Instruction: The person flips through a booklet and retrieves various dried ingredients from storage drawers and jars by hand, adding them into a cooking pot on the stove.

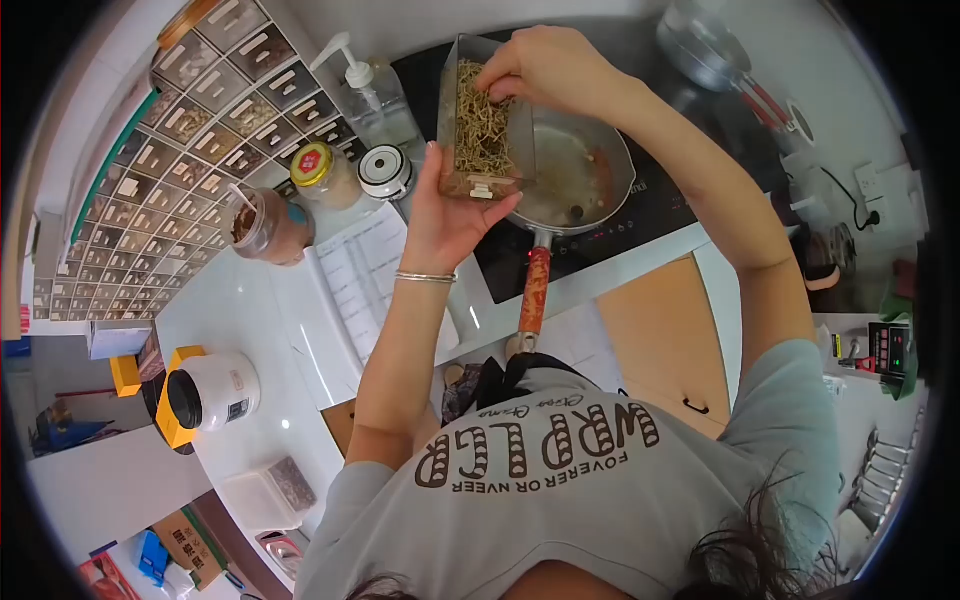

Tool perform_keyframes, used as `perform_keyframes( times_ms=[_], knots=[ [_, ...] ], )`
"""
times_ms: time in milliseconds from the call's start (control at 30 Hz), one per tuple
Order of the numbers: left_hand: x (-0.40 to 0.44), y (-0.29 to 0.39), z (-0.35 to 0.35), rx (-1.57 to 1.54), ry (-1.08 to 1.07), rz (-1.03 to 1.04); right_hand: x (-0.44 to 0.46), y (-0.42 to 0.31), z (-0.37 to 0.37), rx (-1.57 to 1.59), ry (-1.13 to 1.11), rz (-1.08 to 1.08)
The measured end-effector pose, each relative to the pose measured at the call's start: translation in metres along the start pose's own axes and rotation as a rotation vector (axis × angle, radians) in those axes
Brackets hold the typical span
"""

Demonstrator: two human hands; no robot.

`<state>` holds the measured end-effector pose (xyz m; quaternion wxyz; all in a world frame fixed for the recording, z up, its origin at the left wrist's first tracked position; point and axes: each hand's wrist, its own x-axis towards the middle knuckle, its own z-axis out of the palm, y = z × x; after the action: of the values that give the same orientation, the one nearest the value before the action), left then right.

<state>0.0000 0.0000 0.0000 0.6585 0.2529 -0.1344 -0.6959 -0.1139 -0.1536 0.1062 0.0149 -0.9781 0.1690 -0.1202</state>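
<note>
My left hand (pixel 440 232) holds up a clear plastic drawer box (pixel 520 150) by its labelled front end. Thin, tangled dried herb stems (pixel 484 135) fill much of it. My right hand (pixel 560 72) reaches over the box's far end, its fingers bent and closed into the stems; whether they grip a pinch is partly hidden. Just right of the box, and partly behind it, a pan (pixel 537 285) with a patterned red-orange handle sits on the black cooktop (pixel 655 185). Cloudy liquid with a few dark and reddish pieces shows in the pan.
On the left stands a cabinet of small clear drawers (pixel 215 140). Near it are a pump bottle (pixel 375 105), a yellow-lidded jar (pixel 315 170), a jar of reddish-brown powder (pixel 270 230) and a printed sheet (pixel 365 270). Another pot (pixel 705 50) stands at the back right.
</note>
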Motion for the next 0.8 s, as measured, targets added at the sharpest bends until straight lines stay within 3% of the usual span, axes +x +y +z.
perform_keyframes(
  times_ms=[67,267,367,500,567,700,767,800],
  knots=[
    [0.000,-0.001,0.001,-0.011,0.005,0.013,-0.002,0.004,0.005,0.047,0.020,-0.072],
    [-0.006,0.002,0.005,-0.026,-0.012,0.031,-0.007,0.000,-0.007,0.126,0.159,0.033],
    [-0.008,-0.001,0.008,-0.053,0.015,0.041,-0.012,-0.008,-0.015,0.067,0.090,0.020],
    [-0.011,-0.003,0.008,-0.072,-0.031,0.034,-0.015,-0.010,-0.035,0.124,0.183,-0.002],
    [-0.010,-0.004,0.011,-0.080,-0.024,0.038,-0.017,-0.016,-0.042,0.368,0.142,0.180],
    [-0.010,-0.006,0.014,-0.080,-0.005,0.034,-0.018,-0.006,-0.030,0.294,0.190,0.062],
    [-0.008,-0.008,0.012,-0.083,-0.051,0.038,-0.018,-0.002,-0.027,0.626,0.180,0.193],
    [-0.008,-0.008,0.011,-0.083,-0.050,0.041,-0.017,0.003,-0.025,0.627,0.179,0.190]
  ],
)
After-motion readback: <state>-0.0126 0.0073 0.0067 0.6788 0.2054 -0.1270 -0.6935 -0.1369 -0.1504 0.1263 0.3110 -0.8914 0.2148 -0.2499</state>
